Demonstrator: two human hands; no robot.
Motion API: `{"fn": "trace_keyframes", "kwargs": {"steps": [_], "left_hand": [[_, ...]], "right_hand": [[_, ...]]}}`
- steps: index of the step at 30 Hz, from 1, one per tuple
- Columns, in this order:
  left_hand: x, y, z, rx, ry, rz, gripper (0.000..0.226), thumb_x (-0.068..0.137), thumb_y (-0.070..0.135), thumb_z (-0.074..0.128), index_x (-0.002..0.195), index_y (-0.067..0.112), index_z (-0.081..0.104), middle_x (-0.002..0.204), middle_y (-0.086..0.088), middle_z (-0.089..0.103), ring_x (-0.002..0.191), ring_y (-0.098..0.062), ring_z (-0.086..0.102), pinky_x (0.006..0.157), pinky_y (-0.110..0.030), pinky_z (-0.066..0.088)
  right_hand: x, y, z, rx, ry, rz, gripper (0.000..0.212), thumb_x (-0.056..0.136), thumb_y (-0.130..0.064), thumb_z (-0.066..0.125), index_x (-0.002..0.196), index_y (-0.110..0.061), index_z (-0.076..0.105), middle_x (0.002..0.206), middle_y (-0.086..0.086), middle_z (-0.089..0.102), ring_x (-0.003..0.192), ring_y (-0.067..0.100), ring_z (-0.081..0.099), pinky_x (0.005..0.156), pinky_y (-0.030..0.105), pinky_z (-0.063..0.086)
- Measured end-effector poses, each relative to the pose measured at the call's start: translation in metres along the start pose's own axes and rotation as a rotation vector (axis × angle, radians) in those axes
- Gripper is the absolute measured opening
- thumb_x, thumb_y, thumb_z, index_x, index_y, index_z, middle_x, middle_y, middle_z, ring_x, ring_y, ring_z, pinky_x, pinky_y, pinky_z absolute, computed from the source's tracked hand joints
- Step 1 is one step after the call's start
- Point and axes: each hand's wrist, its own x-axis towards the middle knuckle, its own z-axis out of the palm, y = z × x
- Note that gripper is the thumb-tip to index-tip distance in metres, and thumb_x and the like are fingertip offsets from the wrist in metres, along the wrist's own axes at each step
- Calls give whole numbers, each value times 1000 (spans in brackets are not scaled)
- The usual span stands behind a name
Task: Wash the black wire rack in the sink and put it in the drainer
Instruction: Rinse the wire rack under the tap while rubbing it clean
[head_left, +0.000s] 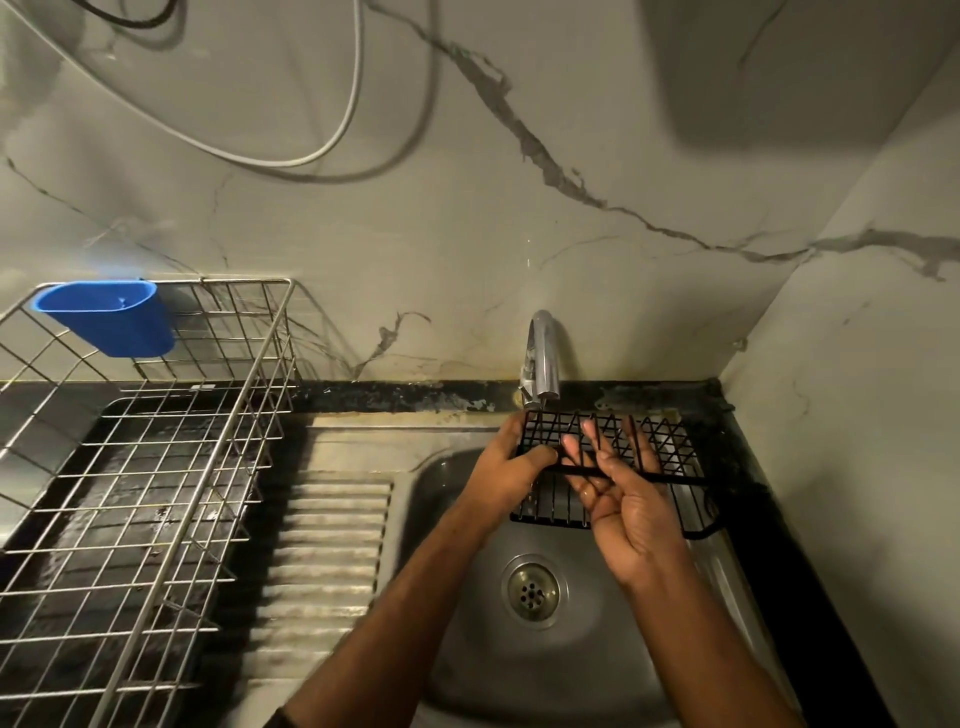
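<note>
The black wire rack (660, 447) hangs over the back of the steel sink (597, 670), just under the tap (543, 358). My left hand (511, 473) is shut on the rack's left end and holds it up. My right hand (623, 499) lies flat against the rack's middle, palm toward me, fingers spread and wet, some poking through the wires. The wire drainer (171, 467) stands on the counter to the left of the sink, apart from both hands.
A blue plastic cup (111, 317) hangs on the drainer's back rim. A ribbed steel draining board (327, 551) lies between drainer and sink. The drain strainer (532, 595) sits in the basin. A marble wall closes in at the back and right. Cables hang above.
</note>
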Motion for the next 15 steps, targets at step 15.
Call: {"fn": "trace_keyframes", "kwargs": {"steps": [15], "left_hand": [[4,4,2,-74,-100,-53,44,87,21,69,130,32,63,119,2,74,112,-16,69,90,-30,54]], "right_hand": [[-1,-3,-2,-22,26,-51,58,97,6,45,144,-29,43,127,14,66,111,31,67,87,41,58]]}}
